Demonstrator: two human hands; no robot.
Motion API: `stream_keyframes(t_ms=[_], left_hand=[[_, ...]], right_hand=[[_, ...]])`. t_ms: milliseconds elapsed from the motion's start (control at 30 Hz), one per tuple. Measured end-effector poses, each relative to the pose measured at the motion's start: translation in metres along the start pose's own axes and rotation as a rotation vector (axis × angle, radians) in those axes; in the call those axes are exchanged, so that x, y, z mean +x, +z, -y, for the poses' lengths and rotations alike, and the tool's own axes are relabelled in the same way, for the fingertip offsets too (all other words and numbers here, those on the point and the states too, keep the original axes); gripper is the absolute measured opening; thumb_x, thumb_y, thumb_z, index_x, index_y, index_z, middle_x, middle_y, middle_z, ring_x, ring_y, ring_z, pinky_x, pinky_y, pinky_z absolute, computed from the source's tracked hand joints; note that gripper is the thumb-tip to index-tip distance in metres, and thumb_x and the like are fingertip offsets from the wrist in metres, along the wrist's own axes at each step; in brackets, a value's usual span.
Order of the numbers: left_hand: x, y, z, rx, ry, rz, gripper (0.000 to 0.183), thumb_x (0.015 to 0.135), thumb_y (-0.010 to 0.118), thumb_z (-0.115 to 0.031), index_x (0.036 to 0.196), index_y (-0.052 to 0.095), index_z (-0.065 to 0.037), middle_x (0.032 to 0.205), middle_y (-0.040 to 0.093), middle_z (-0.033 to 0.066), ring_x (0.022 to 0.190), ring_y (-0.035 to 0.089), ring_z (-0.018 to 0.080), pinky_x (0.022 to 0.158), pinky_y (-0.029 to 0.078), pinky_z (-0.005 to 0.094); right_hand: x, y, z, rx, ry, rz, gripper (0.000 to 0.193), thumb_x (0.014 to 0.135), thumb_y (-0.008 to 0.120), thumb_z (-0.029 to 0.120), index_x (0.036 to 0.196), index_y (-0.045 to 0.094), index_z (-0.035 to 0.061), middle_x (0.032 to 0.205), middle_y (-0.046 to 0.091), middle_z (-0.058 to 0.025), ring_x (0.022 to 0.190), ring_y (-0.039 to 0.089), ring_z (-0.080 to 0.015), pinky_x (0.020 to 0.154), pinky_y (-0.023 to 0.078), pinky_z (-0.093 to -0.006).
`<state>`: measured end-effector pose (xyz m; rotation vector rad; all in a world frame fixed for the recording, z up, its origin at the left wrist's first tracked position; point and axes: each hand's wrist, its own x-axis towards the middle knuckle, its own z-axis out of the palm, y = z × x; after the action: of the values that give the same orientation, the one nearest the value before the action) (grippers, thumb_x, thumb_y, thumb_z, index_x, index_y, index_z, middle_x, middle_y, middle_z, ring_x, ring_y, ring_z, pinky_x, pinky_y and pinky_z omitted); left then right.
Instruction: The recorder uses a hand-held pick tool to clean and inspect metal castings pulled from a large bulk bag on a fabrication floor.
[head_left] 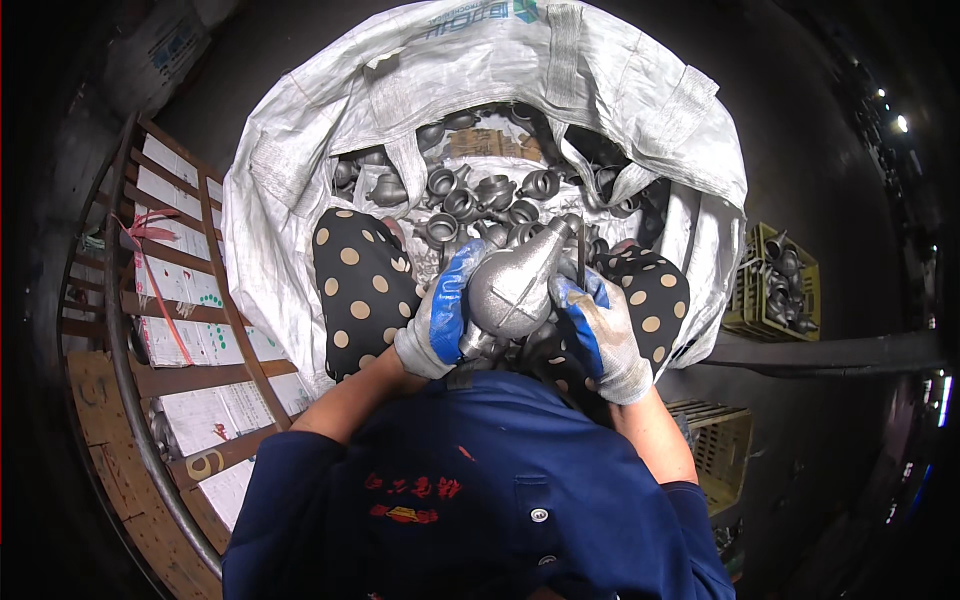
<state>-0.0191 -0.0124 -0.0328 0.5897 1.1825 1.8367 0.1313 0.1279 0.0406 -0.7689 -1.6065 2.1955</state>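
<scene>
A grey, bulb-shaped metal casting with a narrowing neck is held over my lap, its neck pointing up and to the right. My left hand, in a white and blue coated glove, is closed round its left side. In the same kind of glove, my right hand grips a thin dark metal bar, which stands upright along the casting's right side. The bar's lower end is hidden by the fingers, and whether it touches the casting I cannot tell. Several similar castings lie just beyond my hands.
A big white woven bag surrounds my knees and the castings, with a cardboard piece inside. Yellow crates stand on the right, one with metal parts, another lower down. At left is a metal-framed rack with white boxes.
</scene>
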Motion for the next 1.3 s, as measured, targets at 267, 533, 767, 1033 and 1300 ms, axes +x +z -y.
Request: stream_keyframes(t_ms=[267, 533, 767, 1033, 1300], left_hand=[[0.002, 0.017, -0.014, 0.397, 0.390, 0.372, 0.065, 0.081, 0.069, -0.019, 0.133, 0.036, 0.002, 0.126, 0.051, 0.0162, 0.118, 0.051, 0.0263, 0.101, 0.039, 0.0385], [0.008, -0.007, -0.003, 0.558, 0.324, 0.424, 0.071, 0.081, 0.070, -0.027, 0.134, 0.035, 0.005, 0.126, 0.051, 0.0196, 0.118, 0.051, 0.0289, 0.100, 0.040, 0.0397], [-0.013, -0.001, -0.011, 0.568, 0.252, 0.358, 0.067, 0.079, 0.066, 0.002, 0.138, 0.034, 0.001, 0.133, 0.044, 0.0122, 0.114, 0.052, 0.0222, 0.095, 0.046, 0.0319], [-0.013, 0.013, -0.008, 0.257, -0.085, 0.327, 0.058, 0.082, 0.057, 0.004, 0.136, 0.036, 0.001, 0.132, 0.043, 0.0123, 0.113, 0.053, 0.0226, 0.091, 0.050, 0.0325], [-0.008, 0.023, -0.016, 0.891, 0.441, 0.422, 0.056, 0.083, 0.059, -0.002, 0.134, 0.037, 0.003, 0.126, 0.050, 0.0134, 0.112, 0.053, 0.0217, 0.088, 0.050, 0.0304]], right_hand=[[0.008, -0.002, 0.024, 0.072, -0.091, -0.090, 0.033, 0.090, 0.060, 0.019, 0.119, 0.059, 0.0035, 0.078, 0.058, 0.0074, 0.053, 0.042, 0.0033, 0.047, 0.031, -0.0134], [0.013, 0.002, 0.015, 0.097, -0.218, -0.048, 0.025, 0.091, 0.058, 0.016, 0.111, 0.063, 0.0019, 0.084, 0.063, 0.0024, 0.064, 0.047, -0.0008, 0.054, 0.035, -0.0148], [0.014, -0.016, -0.007, -0.042, -0.282, -0.246, 0.022, 0.090, 0.057, 0.007, 0.110, 0.061, -0.0016, 0.100, 0.065, -0.0064, 0.089, 0.058, -0.0110, 0.081, 0.046, -0.0244], [0.011, -0.012, -0.008, -0.130, -0.296, -0.266, 0.027, 0.086, 0.062, 0.004, 0.113, 0.060, -0.0001, 0.098, 0.064, -0.0043, 0.085, 0.057, -0.0093, 0.078, 0.046, -0.0225], [0.013, -0.016, -0.011, -0.184, -0.410, -0.274, 0.024, 0.087, 0.062, 0.007, 0.110, 0.061, 0.0002, 0.097, 0.064, -0.0038, 0.084, 0.057, -0.0095, 0.077, 0.046, -0.0226]])
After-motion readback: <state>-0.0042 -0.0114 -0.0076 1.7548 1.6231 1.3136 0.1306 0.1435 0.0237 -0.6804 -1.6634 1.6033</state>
